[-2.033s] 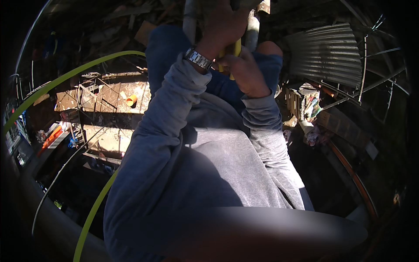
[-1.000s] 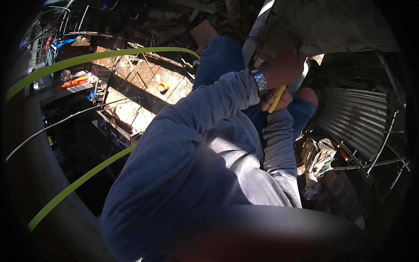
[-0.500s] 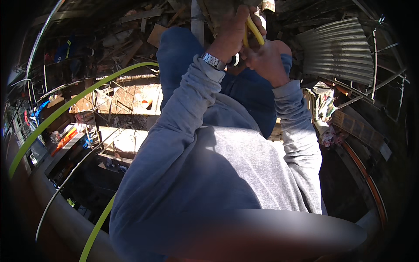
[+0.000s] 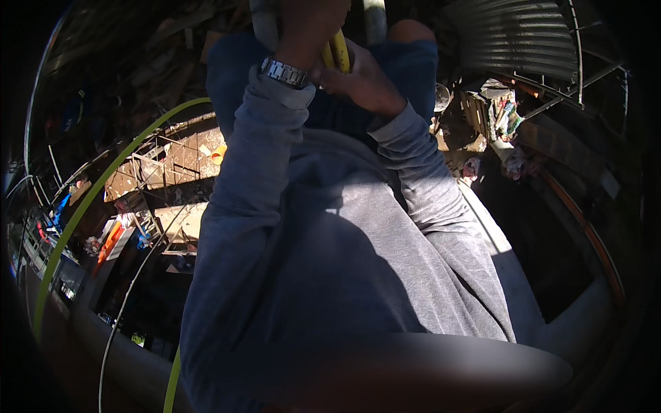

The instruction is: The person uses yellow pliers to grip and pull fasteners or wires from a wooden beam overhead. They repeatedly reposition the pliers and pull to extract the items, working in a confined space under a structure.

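Note:
Pliers with yellow handles (image 4: 337, 52) stand between my two hands at the top of the view, their jaws hidden. My right hand (image 4: 363, 81) is closed around the handles from the right. Beside it, my left hand (image 4: 311, 27) reaches up past the handles, with a metal-band watch (image 4: 284, 71) on its wrist. Shade and the picture's upper edge hide the left fingers, so whatever they touch does not show. Dark blue trouser legs (image 4: 231, 76) lie under and beside my forearms.
A pale post (image 4: 375, 20) rises beyond my right hand. Corrugated metal sheet (image 4: 520, 38) lies at the upper right. A yellow-green hose or strip (image 4: 103, 179) curves along the left, near a thin cable (image 4: 131, 289). Rubble and boards (image 4: 162, 162) lie below left.
Both hands and the pliers have shifted left and toward the upper edge in the view. My left fingers, partly visible before, are now out of sight. The whole scene has shifted and darkened.

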`<state>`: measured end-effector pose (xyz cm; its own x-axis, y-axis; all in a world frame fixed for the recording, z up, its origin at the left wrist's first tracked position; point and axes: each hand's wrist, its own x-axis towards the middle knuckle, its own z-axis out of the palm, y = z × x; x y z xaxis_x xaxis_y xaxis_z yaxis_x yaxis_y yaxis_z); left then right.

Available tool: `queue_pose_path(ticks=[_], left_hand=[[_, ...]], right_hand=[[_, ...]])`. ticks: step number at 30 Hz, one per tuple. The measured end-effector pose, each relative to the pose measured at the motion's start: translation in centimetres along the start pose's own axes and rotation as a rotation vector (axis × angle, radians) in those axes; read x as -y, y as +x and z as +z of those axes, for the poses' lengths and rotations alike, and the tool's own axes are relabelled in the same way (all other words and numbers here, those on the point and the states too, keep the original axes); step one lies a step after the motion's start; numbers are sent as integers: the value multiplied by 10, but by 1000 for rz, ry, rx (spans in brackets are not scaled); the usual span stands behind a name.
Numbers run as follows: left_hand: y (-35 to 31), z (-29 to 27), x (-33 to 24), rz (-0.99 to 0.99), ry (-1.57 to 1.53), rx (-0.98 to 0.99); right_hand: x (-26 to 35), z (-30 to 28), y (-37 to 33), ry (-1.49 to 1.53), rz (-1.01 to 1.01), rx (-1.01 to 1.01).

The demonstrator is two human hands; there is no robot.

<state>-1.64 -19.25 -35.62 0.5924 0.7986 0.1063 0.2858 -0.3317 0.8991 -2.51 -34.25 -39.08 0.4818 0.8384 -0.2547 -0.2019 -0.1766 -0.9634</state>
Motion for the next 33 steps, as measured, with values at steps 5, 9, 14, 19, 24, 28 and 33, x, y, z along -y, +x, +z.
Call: queue_pose_path(ticks=[5, 9, 14, 19, 24, 28, 33], left_hand=[[6, 6, 9, -94, 3, 114], [8, -16, 21, -616, -746, 573], [5, -16, 21, -500, -1392, 848], [11, -25, 12, -663, -1254, 919], [17, -21, 22, -636, -1375, 1094], [26, -7, 52, -478, -1726, 1374], [0, -9, 55, -457, -1227, 861]], right_hand=[[-35, -10, 14, 975, 35, 480], [15, 28, 5, 152, 59, -117], [47, 41, -5, -559, 98, -534], [2, -8, 0, 604, 59, 353], [-9, 15, 19, 1354, -52, 799], [8, 35, 13, 1535, 71, 688], [49, -45, 7, -440, 17, -36]])
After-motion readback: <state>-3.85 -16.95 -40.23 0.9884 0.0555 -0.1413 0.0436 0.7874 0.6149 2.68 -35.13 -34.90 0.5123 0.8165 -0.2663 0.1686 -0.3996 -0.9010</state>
